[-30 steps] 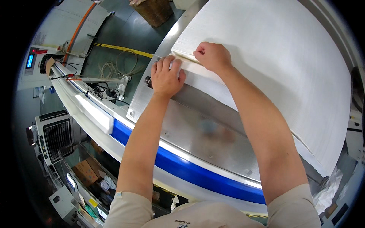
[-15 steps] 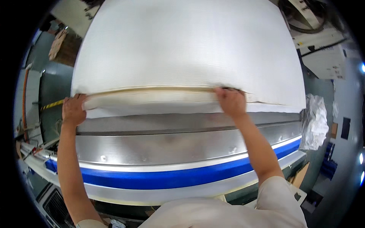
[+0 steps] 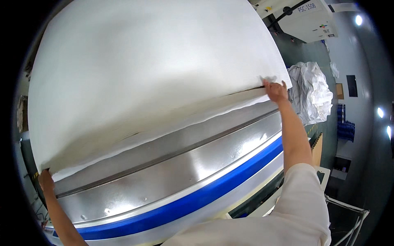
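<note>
A wide white sheet [image 3: 156, 57], smooth with faint lines, spreads over the work surface before me, and I cannot tell if it is cloth or paper. Its near edge [image 3: 172, 127] runs slantwise and shows more than one layer. At the near left corner my left hand [image 3: 46, 179] is closed on that edge, its fingertips partly hidden. My right hand [image 3: 276, 92] grips the edge near the right corner, where a dark gap shows under the top layer. Both arms are stretched wide apart.
In front of the sheet runs a shiny metal strip [image 3: 164, 174] with a blue band [image 3: 197, 192] along it. A crumpled white heap [image 3: 310, 92] lies off the right corner. A white machine cabinet [image 3: 305, 20] stands at the far right, and blue stacked things [image 3: 345, 125] sit beyond the heap.
My hands have moved farther apart along the near edge, the right one out to the right corner. The raised fold between them has flattened. The view has turned and shifted to the right.
</note>
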Demonstrator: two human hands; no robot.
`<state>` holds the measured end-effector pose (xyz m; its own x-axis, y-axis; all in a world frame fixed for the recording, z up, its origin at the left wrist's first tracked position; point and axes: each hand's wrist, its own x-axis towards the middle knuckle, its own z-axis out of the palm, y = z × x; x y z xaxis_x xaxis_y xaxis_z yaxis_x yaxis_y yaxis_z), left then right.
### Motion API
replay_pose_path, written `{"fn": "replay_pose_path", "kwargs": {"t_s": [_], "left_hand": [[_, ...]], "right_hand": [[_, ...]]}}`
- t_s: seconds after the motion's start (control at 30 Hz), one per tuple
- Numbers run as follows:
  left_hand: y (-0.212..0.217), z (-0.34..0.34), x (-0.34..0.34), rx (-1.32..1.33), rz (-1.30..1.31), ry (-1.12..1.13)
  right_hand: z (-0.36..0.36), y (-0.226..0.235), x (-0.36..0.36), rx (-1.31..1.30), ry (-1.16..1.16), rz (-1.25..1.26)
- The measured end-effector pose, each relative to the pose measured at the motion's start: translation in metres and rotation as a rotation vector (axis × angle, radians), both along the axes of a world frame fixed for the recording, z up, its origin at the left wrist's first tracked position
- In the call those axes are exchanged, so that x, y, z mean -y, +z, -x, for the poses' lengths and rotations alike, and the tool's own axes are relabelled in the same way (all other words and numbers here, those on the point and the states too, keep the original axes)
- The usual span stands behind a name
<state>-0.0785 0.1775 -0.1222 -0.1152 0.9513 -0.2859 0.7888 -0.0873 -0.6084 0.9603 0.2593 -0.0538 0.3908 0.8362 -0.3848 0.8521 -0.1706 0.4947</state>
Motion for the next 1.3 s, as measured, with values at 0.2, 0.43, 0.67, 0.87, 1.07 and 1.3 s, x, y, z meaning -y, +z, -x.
{"fn": "replay_pose_path", "kwargs": {"t_s": [0.2,0.43,0.67,0.87,1.07,1.3], "left_hand": [[-0.02,0.001,-0.001,0.183,-0.066,0.234],[0.003,-0.013,0.001,0.015,0.085,0.151],[0.061,-0.074,0.01,-0.054,0.141,0.183],[0.161,-0.064,0.037,0.036,0.024,0.24],[0.145,-0.037,0.148,0.044,0.302,0.133],[0.094,-0.1,0.245,-0.181,0.868,0.179]], "right_hand": [[-0.142,0.001,0.006,-0.091,-0.007,0.107],[-0.151,-0.024,0.017,0.071,0.068,-0.09],[-0.162,0.039,0.035,-0.024,0.093,-0.102],[-0.178,0.114,0.047,-0.113,0.199,-0.095],[-0.225,0.109,0.145,-0.051,0.328,0.09],[-0.163,0.074,0.223,0.069,0.352,0.569]]}}
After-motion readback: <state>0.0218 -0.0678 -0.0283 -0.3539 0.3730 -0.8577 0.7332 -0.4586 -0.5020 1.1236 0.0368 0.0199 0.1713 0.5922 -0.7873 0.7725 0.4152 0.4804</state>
